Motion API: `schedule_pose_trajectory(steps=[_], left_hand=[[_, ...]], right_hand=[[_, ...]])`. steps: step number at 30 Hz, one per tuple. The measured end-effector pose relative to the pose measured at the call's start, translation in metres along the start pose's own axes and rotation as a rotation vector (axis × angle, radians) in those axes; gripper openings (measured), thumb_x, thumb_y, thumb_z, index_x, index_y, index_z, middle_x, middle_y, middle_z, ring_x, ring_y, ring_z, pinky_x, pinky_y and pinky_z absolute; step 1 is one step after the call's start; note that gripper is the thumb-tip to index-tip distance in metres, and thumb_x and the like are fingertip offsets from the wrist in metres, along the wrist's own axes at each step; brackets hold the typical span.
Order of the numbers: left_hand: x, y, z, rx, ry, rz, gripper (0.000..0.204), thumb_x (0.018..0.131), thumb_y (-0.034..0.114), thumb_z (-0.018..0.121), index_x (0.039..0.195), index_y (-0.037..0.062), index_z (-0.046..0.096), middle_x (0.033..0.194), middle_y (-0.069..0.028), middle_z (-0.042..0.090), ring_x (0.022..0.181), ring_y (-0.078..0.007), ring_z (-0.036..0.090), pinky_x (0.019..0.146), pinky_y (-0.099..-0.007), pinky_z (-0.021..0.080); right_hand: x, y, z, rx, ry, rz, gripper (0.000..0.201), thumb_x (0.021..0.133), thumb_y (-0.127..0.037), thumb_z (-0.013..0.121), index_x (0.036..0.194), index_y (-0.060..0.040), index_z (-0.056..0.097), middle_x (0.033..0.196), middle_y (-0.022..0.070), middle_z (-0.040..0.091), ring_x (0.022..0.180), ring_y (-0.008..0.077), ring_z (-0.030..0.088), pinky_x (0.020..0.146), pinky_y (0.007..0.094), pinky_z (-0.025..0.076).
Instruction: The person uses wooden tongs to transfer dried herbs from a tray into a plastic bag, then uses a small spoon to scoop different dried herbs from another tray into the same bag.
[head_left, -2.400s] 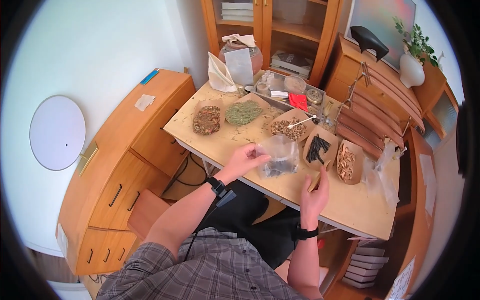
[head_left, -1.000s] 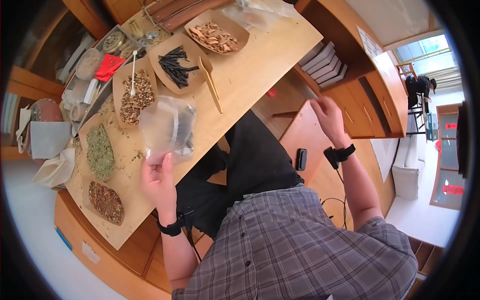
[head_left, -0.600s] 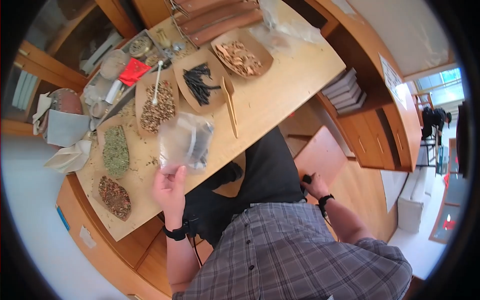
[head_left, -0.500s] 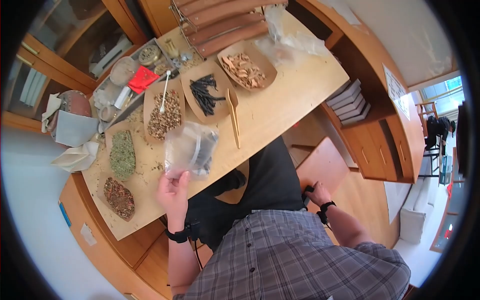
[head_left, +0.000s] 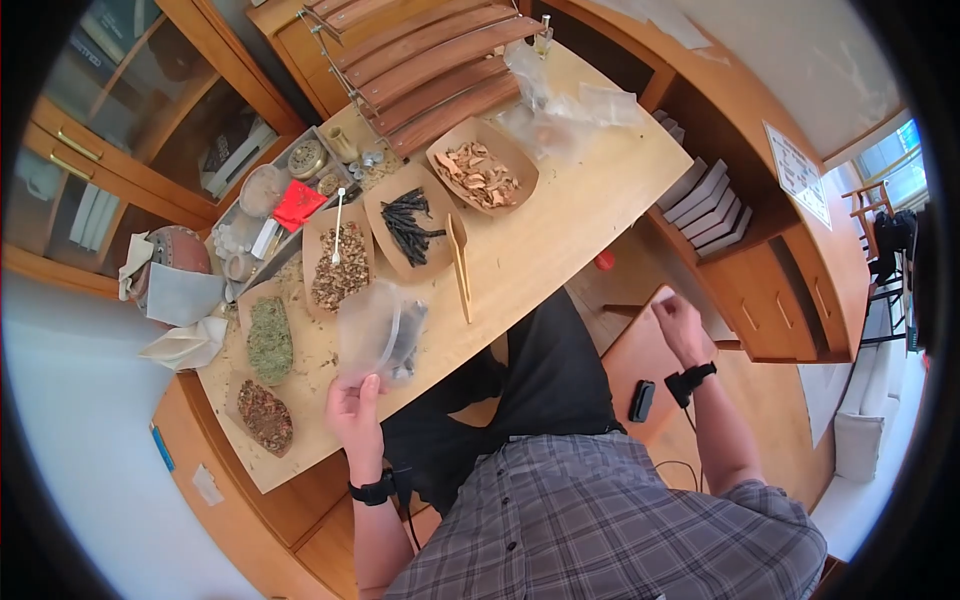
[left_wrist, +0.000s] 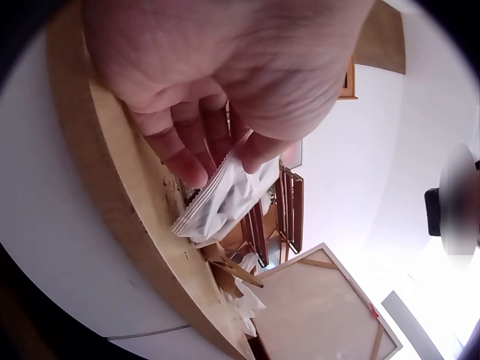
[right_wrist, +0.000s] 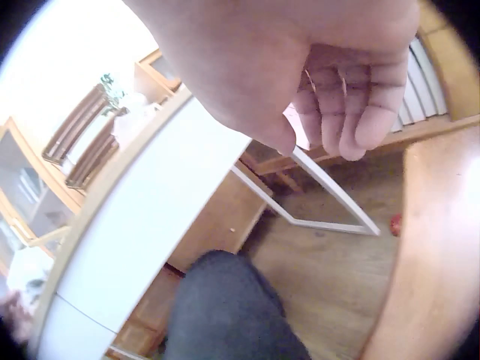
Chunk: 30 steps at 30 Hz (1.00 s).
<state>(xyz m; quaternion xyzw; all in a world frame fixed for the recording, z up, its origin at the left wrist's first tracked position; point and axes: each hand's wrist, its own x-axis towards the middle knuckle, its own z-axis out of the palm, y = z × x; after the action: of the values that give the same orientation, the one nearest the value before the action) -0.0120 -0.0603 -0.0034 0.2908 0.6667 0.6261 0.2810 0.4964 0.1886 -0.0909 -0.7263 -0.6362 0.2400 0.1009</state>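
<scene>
My left hand [head_left: 357, 408] pinches the lower edge of a clear plastic zip bag [head_left: 368, 325] between thumb and fingers, at the table's front edge. Dark pieces show inside the bag. In the left wrist view, the bag [left_wrist: 234, 196] hangs creased from the fingertips. My right hand [head_left: 682, 332] is off the table, over a wooden stool [head_left: 622, 358]. Its fingers are loosely curled with nothing visible in them; the right wrist view shows this hand [right_wrist: 300, 82] from the palm side. A black phone-like device [head_left: 642, 401] lies on the stool, apart from the hand.
Paper trays hold black strips [head_left: 408, 222], pale chips [head_left: 478, 172], brown bits [head_left: 338, 270], green herb [head_left: 270, 342] and reddish-brown herb [head_left: 263, 415]. Wooden tongs [head_left: 461, 270] lie beside the black strips. A slatted wooden rack [head_left: 435, 70] and loose plastic bags [head_left: 560, 115] stand behind.
My right hand held the wooden tongs at first; they now lie on the table. It then touched the black device on the stool and has since lifted away. My left hand keeps the bag.
</scene>
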Motion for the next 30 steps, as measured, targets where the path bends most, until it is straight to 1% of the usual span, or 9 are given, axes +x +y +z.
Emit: schedule_pose_trajectory(steps=[5, 7, 10, 12, 14, 18, 20, 24, 30], left_hand=[[-0.036, 0.023, -0.014, -0.024, 0.090, 0.022, 0.008, 0.106, 0.001, 0.075, 0.111, 0.0001, 0.070, 0.108, -0.0082, 0.076, 0.097, -0.0142, 0.072, 0.088, -0.0297, 0.058], [-0.055, 0.029, -0.025, 0.040, -0.010, 0.153, 0.012, 0.102, -0.003, 0.079, 0.111, -0.0005, 0.071, 0.114, -0.0106, 0.076, 0.103, -0.0167, 0.072, 0.091, -0.0301, 0.058], [-0.080, 0.056, -0.026, -0.012, -0.163, 0.124, 0.017, 0.098, -0.007, 0.082, 0.111, -0.0021, 0.073, 0.118, -0.0125, 0.075, 0.107, -0.0190, 0.072, 0.093, -0.0323, 0.057], [-0.086, 0.073, -0.018, -0.041, -0.147, 0.085, 0.018, 0.096, -0.008, 0.084, 0.111, -0.0040, 0.074, 0.117, -0.0131, 0.076, 0.107, -0.0192, 0.072, 0.095, -0.0347, 0.058], [-0.083, 0.082, -0.014, -0.102, -0.322, 0.073, 0.018, 0.097, -0.008, 0.083, 0.112, -0.0046, 0.074, 0.115, -0.0131, 0.077, 0.106, -0.0197, 0.073, 0.095, -0.0350, 0.058], [-0.074, 0.079, -0.001, -0.217, -0.380, 0.092, 0.020, 0.099, -0.007, 0.081, 0.117, -0.0037, 0.074, 0.113, -0.0107, 0.078, 0.104, -0.0179, 0.074, 0.094, -0.0334, 0.059], [-0.068, 0.076, 0.003, -0.217, -0.363, 0.079, 0.019, 0.101, -0.006, 0.080, 0.118, -0.0029, 0.073, 0.112, -0.0086, 0.078, 0.100, -0.0140, 0.074, 0.091, -0.0310, 0.059], [-0.049, 0.071, 0.017, -0.239, -0.237, 0.050, 0.016, 0.104, -0.001, 0.079, 0.118, -0.0018, 0.071, 0.110, -0.0067, 0.079, 0.096, -0.0105, 0.074, 0.087, -0.0285, 0.060], [-0.019, 0.070, 0.032, -0.288, -0.270, 0.006, 0.015, 0.107, 0.003, 0.077, 0.120, -0.0016, 0.070, 0.109, -0.0090, 0.078, 0.098, -0.0146, 0.077, 0.087, -0.0292, 0.061]], right_hand=[[-0.012, -0.114, -0.034, 0.522, 0.011, -0.210, 0.027, 0.106, -0.023, 0.077, 0.114, 0.0025, 0.078, 0.090, 0.0071, 0.076, 0.084, 0.0114, 0.070, 0.076, 0.0307, 0.056], [-0.038, -0.164, -0.044, 0.642, -0.078, -0.310, 0.024, 0.104, -0.020, 0.080, 0.116, 0.0009, 0.078, 0.094, 0.0045, 0.075, 0.084, 0.0090, 0.068, 0.075, 0.0284, 0.055], [-0.074, -0.217, -0.053, 0.758, -0.317, -0.657, 0.030, 0.099, -0.014, 0.086, 0.126, -0.0031, 0.077, 0.105, 0.0016, 0.074, 0.084, 0.0056, 0.065, 0.073, 0.0244, 0.053], [-0.098, -0.252, -0.066, 0.670, -0.497, -0.804, 0.043, 0.097, -0.018, 0.090, 0.135, -0.0040, 0.075, 0.116, 0.0056, 0.072, 0.083, 0.0076, 0.067, 0.071, 0.0254, 0.055], [-0.118, -0.280, -0.072, 0.656, -0.666, -0.853, 0.052, 0.096, -0.023, 0.091, 0.141, -0.0042, 0.073, 0.121, 0.0081, 0.071, 0.082, 0.0096, 0.068, 0.070, 0.0266, 0.055], [-0.129, -0.293, -0.065, 0.556, -0.859, -0.925, 0.054, 0.096, -0.026, 0.092, 0.142, -0.0032, 0.073, 0.117, 0.0090, 0.074, 0.082, 0.0103, 0.068, 0.071, 0.0272, 0.056], [-0.127, -0.287, -0.064, 0.487, -1.016, -0.890, 0.054, 0.096, -0.025, 0.093, 0.142, -0.0058, 0.075, 0.118, 0.0063, 0.078, 0.086, 0.0088, 0.070, 0.070, 0.0255, 0.057], [-0.129, -0.278, -0.068, 0.623, -1.050, -0.734, 0.037, 0.099, -0.024, 0.090, 0.129, -0.0045, 0.080, 0.103, 0.0025, 0.080, 0.085, 0.0064, 0.067, 0.075, 0.0267, 0.055], [-0.099, -0.272, -0.099, 0.546, -0.719, -0.858, 0.014, 0.101, -0.014, 0.087, 0.106, -0.0020, 0.081, 0.093, 0.0003, 0.079, 0.086, 0.0066, 0.068, 0.075, 0.0264, 0.055]])
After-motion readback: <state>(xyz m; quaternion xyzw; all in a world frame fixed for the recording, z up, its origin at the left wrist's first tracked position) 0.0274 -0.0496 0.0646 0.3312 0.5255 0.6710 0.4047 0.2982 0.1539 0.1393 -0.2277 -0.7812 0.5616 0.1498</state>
